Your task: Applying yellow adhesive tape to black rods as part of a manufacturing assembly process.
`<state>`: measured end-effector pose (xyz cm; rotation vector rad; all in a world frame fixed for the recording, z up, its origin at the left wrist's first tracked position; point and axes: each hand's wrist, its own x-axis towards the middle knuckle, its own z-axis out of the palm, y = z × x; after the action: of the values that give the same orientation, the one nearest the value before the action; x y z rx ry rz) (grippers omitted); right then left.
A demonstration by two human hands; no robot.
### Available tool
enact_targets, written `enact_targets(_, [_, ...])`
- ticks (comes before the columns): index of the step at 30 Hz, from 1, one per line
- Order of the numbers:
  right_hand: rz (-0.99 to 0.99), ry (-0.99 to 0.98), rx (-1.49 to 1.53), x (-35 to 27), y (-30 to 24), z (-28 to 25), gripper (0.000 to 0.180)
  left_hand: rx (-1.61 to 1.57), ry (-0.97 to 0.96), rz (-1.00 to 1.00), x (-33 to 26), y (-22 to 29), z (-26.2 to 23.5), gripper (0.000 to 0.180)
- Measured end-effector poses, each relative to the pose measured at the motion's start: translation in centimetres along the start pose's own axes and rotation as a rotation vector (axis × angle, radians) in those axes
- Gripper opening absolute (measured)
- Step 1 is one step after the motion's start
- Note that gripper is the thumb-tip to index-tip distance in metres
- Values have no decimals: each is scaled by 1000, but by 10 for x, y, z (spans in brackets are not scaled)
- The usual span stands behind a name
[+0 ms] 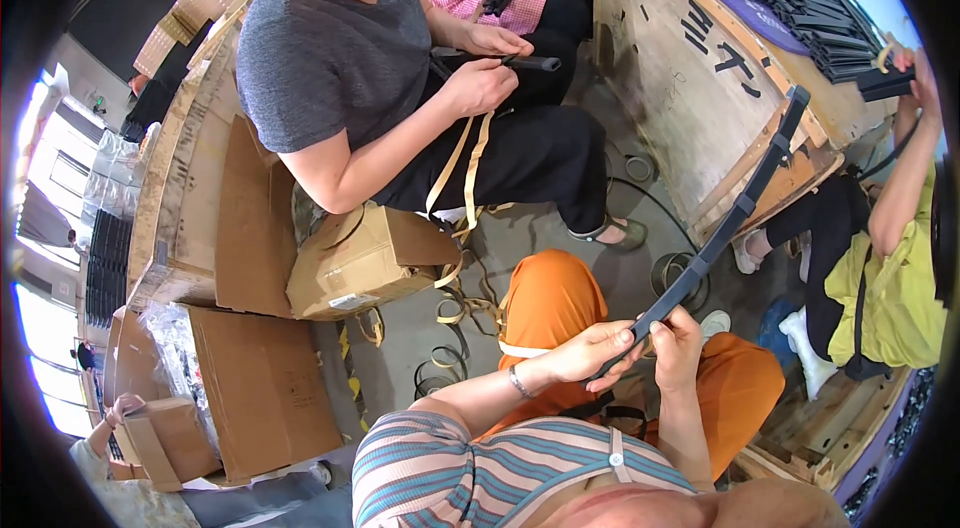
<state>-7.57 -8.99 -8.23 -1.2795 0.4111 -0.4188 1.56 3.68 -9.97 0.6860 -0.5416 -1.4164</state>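
Left hand and right hand both grip the dark strip's lower end; it seems light, fairly stiff, maybe steadier held nearer its middle.

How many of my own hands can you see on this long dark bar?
2. Your left hand holds the long dark bar near its lower end; your right hand is on it too, alongside.

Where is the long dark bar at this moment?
In the head view, right of centre, the long dark bar slants up rightward from the left hand and right hand, its upper end overlapping the wooden crate.
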Motion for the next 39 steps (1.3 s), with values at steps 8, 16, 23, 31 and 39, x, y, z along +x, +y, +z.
enact_targets(8, [-159,84,-269,2,-10,5,3,53,35,-60,2,-2,-1,39])
enact_targets(16, [-149,28,-271,-7,-14,7,3,127,308,-89,-14,-8,23,40])
enact_targets(23, [30,-106,-269,-12,-36,7,5,474,503,-2,-20,0,35,40])
enact_targets(31, [205,-276,-185,-38,-43,-6,10,564,518,-37,-41,-5,56,40])
enact_targets(39, [-230,-189,-545,-53,-74,2,12,548,565,-44,-44,20,81,39])
